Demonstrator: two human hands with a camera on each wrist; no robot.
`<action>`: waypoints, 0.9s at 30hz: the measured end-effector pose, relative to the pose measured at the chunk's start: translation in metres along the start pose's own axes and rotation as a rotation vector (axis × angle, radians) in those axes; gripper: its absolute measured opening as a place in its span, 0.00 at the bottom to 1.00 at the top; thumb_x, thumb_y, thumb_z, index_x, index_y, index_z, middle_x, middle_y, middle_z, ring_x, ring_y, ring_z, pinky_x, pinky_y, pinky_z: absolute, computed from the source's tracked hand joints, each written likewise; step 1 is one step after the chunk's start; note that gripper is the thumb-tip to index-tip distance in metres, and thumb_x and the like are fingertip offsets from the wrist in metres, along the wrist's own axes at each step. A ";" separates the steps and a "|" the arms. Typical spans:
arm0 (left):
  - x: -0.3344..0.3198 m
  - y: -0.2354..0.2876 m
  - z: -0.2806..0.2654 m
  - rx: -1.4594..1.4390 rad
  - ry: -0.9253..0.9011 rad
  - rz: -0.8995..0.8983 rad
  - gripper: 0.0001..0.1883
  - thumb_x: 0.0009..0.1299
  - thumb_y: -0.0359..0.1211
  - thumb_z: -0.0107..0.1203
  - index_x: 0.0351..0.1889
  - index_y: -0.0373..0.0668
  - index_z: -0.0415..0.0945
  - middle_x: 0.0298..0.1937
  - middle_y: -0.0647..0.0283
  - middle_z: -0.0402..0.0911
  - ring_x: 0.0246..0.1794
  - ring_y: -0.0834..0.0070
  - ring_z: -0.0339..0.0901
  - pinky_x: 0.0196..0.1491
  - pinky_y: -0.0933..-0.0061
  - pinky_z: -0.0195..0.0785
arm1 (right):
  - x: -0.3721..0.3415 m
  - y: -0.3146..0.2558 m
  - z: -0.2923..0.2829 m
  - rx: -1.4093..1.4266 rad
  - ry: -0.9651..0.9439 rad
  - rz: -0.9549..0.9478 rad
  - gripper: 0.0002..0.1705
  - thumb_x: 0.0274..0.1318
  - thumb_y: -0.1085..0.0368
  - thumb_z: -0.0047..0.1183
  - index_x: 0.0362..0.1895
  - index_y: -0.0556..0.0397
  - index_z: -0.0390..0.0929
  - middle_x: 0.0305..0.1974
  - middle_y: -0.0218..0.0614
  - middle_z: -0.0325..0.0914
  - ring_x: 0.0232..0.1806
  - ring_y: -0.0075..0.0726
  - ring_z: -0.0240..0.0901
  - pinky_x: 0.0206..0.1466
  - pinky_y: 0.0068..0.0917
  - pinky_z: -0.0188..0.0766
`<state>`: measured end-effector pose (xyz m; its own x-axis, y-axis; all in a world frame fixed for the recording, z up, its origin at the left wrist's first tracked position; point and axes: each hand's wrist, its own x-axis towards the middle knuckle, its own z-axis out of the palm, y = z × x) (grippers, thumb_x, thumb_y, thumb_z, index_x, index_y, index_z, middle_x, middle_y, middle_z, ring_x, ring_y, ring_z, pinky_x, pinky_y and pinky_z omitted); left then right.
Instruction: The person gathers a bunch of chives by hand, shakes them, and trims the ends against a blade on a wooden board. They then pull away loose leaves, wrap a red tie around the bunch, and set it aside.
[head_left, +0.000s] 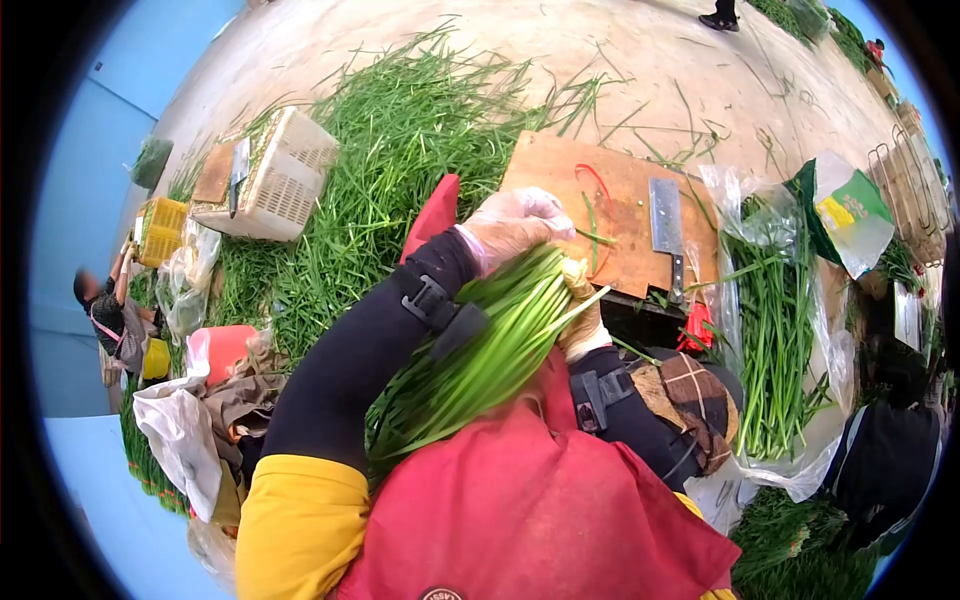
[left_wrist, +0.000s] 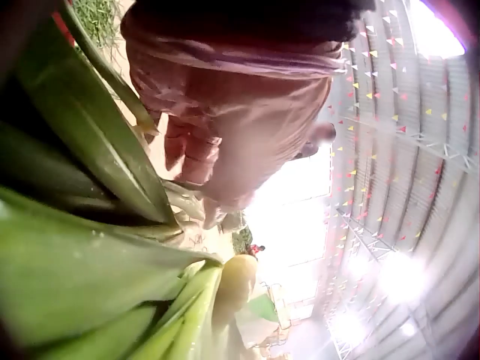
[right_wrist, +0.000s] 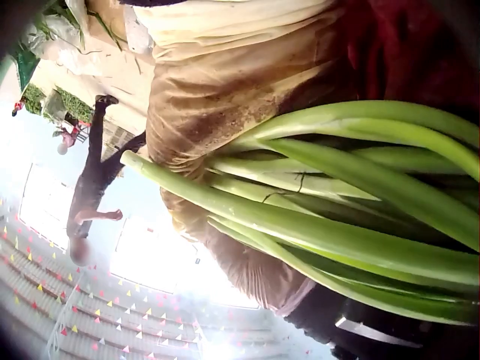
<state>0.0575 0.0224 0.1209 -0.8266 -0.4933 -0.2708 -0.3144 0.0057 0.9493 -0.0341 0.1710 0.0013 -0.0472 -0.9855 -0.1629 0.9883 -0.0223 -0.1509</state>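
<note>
A thick bunch of garlic chives (head_left: 490,335) lies slanting across my lap, pale stem ends toward the wooden board (head_left: 545,165). My right hand (head_left: 583,315), in a soiled glove, grips the bunch near those ends; in the right wrist view stems (right_wrist: 300,202) run across the gloved palm. My left hand (head_left: 515,228), also gloved, bends over the top of the bunch with curled fingers at the stem ends. In the left wrist view its fingers (left_wrist: 196,154) curl beside broad green leaves (left_wrist: 97,150), pinching at the stems. A cut green stalk (head_left: 596,238) lies just beyond it.
On the board rest a cleaver (head_left: 664,220) and a red tie (head_left: 594,178). More red ties (head_left: 697,328) hang at its near edge. Loose chives (head_left: 390,150) are heaped beyond the left arm. Bagged chives (head_left: 770,350) stand at right, a white crate (head_left: 290,170) at left.
</note>
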 end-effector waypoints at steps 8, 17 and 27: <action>-0.056 0.057 -0.073 -0.586 0.050 0.518 0.16 0.74 0.41 0.51 0.48 0.38 0.76 0.38 0.61 0.81 0.39 0.70 0.80 0.40 0.70 0.76 | 0.004 0.003 -0.016 -0.156 0.026 -0.012 0.49 0.49 0.51 0.61 0.70 0.63 0.55 0.62 0.56 0.66 0.60 0.48 0.69 0.65 0.41 0.66; -0.100 0.083 -0.141 0.729 0.587 0.321 0.29 0.68 0.38 0.58 0.65 0.39 0.66 0.64 0.49 0.70 0.66 0.58 0.66 0.69 0.63 0.55 | -0.002 -0.001 0.045 -0.214 -0.196 0.014 0.56 0.46 0.44 0.61 0.71 0.62 0.51 0.63 0.58 0.65 0.62 0.53 0.67 0.69 0.48 0.61; -0.101 -0.008 -0.007 0.425 0.009 0.353 0.32 0.61 0.41 0.67 0.61 0.39 0.71 0.63 0.53 0.69 0.69 0.59 0.60 0.70 0.61 0.50 | -0.011 0.000 -0.003 0.012 0.026 -0.008 0.36 0.51 0.58 0.61 0.64 0.56 0.66 0.59 0.44 0.72 0.58 0.42 0.72 0.63 0.39 0.70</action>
<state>0.1465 0.0663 0.1415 -0.9127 -0.4047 0.0555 -0.1809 0.5223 0.8334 -0.0339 0.1822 0.0002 -0.0591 -0.9806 -0.1868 0.9896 -0.0329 -0.1403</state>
